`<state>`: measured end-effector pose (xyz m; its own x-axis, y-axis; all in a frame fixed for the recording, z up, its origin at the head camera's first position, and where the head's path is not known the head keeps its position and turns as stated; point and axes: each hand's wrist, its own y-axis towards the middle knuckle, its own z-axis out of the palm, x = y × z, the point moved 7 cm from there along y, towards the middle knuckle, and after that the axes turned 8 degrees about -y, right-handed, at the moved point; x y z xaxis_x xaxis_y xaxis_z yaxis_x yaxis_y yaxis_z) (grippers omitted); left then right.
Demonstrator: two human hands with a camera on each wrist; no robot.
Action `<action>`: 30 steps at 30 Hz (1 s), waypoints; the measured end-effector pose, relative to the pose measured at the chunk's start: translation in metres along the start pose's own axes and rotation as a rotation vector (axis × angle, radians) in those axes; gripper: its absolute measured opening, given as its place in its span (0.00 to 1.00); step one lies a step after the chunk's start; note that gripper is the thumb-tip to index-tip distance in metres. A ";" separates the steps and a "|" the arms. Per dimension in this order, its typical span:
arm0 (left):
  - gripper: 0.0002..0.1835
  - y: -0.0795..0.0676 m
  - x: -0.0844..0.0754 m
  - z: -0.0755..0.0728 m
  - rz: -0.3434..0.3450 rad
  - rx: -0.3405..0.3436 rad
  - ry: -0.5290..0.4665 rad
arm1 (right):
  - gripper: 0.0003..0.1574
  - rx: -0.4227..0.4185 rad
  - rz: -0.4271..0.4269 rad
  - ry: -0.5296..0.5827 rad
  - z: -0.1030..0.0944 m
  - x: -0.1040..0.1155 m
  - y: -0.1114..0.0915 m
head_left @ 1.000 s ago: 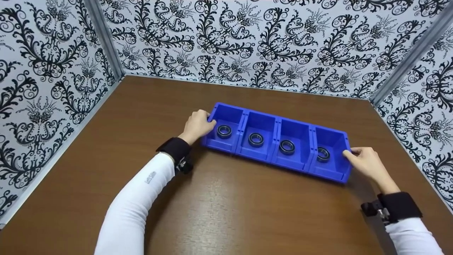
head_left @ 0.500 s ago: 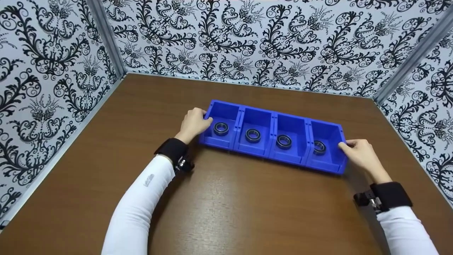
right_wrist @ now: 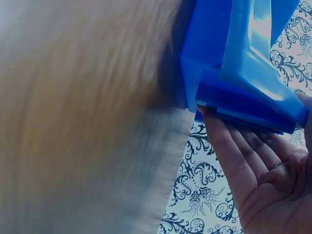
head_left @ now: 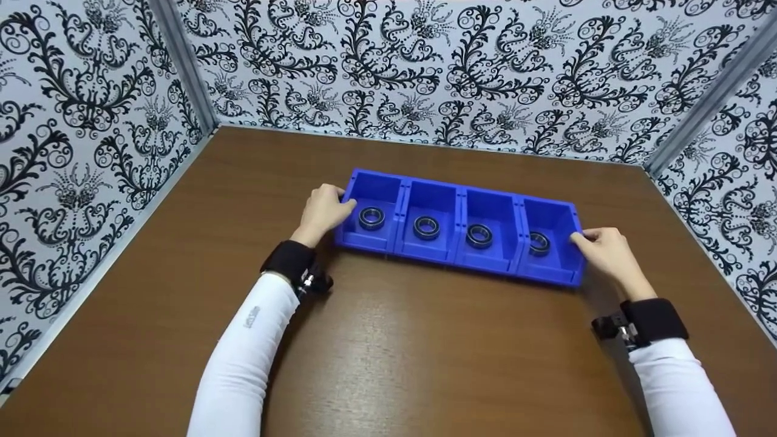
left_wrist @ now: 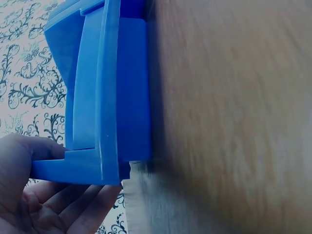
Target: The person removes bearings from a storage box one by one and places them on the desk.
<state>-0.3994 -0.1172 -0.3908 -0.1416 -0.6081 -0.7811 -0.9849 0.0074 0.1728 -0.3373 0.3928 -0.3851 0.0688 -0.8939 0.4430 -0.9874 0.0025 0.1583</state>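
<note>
1. While the left hand [head_left: 323,209] pinches the left end wall of a blue four-compartment bin [head_left: 425,249], its thumb lies over the rim and its other fingers are outside.
2. The right hand [head_left: 610,252] grips the opposite end wall likewise, thumb over the rim.
3. Between them, the bin slants over the brown table [head_left: 364,352], right end nearer the person; whether its base touches the tabletop, I cannot tell.
4. One compartment each holds the leftmost ring [head_left: 371,227], second ring [head_left: 427,237], third ring [head_left: 479,245] and rightmost ring [head_left: 539,252], all dark.
5. Black bands [head_left: 288,261] circle both wrists, next to white sleeves [head_left: 234,358].
6. Beyond stand walls [head_left: 388,67] with black scrollwork on white.
</note>
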 end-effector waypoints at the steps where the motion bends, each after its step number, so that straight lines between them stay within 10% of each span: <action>1: 0.21 0.000 0.001 -0.001 0.001 -0.001 -0.004 | 0.23 0.002 0.001 0.001 0.001 0.001 0.001; 30: 0.16 -0.005 0.020 -0.022 -0.063 -0.062 -0.074 | 0.21 0.014 -0.003 0.032 0.014 0.022 0.027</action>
<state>-0.3954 -0.1471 -0.3940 -0.0890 -0.5454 -0.8334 -0.9843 -0.0797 0.1573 -0.3650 0.3671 -0.3838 0.0759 -0.8790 0.4708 -0.9891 -0.0064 0.1474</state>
